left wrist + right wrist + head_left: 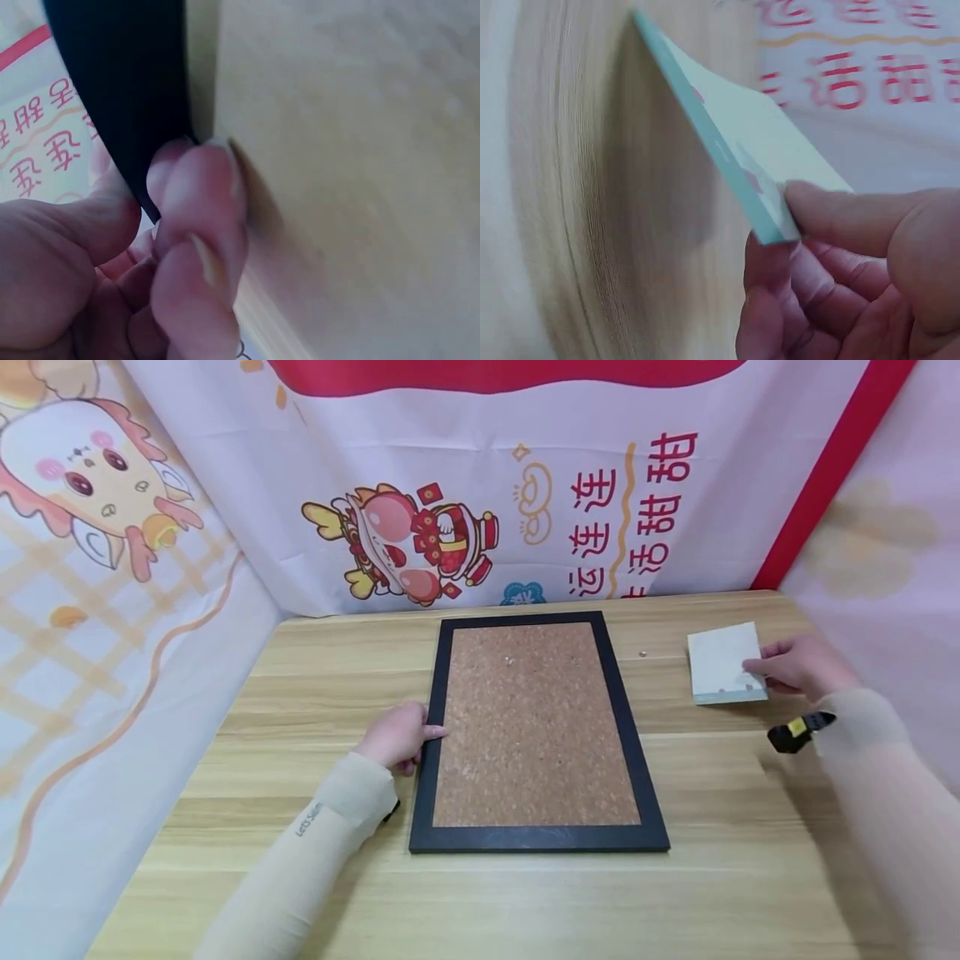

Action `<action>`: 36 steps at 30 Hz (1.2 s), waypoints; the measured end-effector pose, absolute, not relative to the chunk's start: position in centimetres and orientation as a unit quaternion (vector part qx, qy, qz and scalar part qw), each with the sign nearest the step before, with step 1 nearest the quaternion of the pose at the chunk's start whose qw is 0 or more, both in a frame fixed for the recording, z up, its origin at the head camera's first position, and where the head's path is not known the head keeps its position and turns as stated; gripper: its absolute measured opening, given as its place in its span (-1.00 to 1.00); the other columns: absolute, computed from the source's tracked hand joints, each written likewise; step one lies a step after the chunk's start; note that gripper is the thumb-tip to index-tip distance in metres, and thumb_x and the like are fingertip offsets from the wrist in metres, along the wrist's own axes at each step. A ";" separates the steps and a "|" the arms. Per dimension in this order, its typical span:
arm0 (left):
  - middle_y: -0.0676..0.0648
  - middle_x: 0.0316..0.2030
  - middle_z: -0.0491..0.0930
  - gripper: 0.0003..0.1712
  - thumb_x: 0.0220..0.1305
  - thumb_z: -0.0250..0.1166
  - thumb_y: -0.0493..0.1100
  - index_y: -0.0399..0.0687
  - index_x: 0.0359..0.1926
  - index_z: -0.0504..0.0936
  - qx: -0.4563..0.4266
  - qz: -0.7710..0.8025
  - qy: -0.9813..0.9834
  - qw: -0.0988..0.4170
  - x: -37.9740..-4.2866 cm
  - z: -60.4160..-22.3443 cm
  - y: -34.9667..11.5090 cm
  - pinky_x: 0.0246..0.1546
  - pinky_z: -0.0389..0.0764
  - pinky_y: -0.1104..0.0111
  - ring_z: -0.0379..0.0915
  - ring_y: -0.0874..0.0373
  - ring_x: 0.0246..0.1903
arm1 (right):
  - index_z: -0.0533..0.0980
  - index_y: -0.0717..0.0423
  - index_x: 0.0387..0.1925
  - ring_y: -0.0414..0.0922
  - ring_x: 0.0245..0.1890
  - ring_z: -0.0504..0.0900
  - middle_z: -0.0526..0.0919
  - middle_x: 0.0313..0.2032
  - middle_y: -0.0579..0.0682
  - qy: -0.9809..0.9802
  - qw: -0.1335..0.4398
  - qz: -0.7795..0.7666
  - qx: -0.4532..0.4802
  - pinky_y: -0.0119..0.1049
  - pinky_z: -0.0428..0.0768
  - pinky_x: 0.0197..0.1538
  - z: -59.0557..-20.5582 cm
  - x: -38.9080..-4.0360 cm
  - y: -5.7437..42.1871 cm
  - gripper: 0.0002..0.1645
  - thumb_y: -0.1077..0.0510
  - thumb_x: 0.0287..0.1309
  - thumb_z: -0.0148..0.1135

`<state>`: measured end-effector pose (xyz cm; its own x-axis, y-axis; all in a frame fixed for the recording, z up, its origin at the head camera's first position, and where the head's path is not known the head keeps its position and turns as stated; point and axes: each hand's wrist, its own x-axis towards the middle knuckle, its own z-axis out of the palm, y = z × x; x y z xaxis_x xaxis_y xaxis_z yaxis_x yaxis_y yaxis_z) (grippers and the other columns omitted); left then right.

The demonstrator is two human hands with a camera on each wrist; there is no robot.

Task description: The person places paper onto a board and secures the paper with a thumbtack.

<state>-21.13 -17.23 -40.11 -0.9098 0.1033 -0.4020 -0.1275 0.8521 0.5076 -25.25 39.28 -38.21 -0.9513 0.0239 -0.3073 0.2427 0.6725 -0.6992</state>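
Observation:
A cork board [536, 727] with a black frame [540, 838] lies on the wooden table. At its left edge my left hand [396, 737] grips the frame, thumb on top and fingers curled at the side. In the left wrist view, the black frame edge [124, 82] sits between that thumb and the fingers. To the right of the board, my right hand [802, 667] pinches a pale green notepad [722, 662] by its right side. The right wrist view shows the pad [761, 135] tilted above the table, its thumb on the top sheet and fingers underneath.
A tiny shiny object [642, 653], too small to identify, lies on the wooden table [525, 902] between board and notepad. A printed cloth [465, 468] hangs along the back, with more cloth at both sides. A black wrist device [799, 732] hangs by the right sleeve.

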 end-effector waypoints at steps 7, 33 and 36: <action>-0.20 -0.60 0.54 -0.63 0.43 0.17 0.06 -0.16 -0.34 0.51 -0.001 0.268 0.941 0.207 -20.9 -40.1 -17.3 -0.76 0.48 0.32 0.41 0.07 -0.78 | 0.53 0.24 -0.09 -0.19 -0.40 0.64 0.65 -0.42 -0.19 0.881 0.086 -0.462 0.057 -0.26 0.67 -0.23 -37.6 -22.2 37.9 -0.50 -0.10 0.21 0.37; -0.03 -0.46 0.57 -0.64 0.39 0.24 0.10 -0.11 -0.13 0.68 0.079 0.184 0.972 0.121 -19.5 -37.0 -16.7 -0.45 0.43 0.25 0.43 0.08 -0.53 | 0.42 0.35 0.03 -0.13 -0.32 0.68 0.72 -0.20 0.12 0.833 0.162 -0.529 -0.027 -0.15 0.69 -0.22 -38.2 -18.0 22.7 -0.51 0.10 0.24 0.36; -0.03 -0.47 0.57 -0.67 0.39 0.24 0.07 -0.07 -0.09 0.68 0.096 0.222 0.964 0.112 -19.0 -36.6 -15.6 -0.49 0.44 0.26 0.43 0.09 -0.54 | 0.41 0.36 -0.01 -0.09 -0.29 0.69 0.72 -0.19 0.15 0.821 0.173 -0.543 -0.041 -0.10 0.69 -0.20 -38.3 -17.8 21.6 -0.55 0.14 0.24 0.35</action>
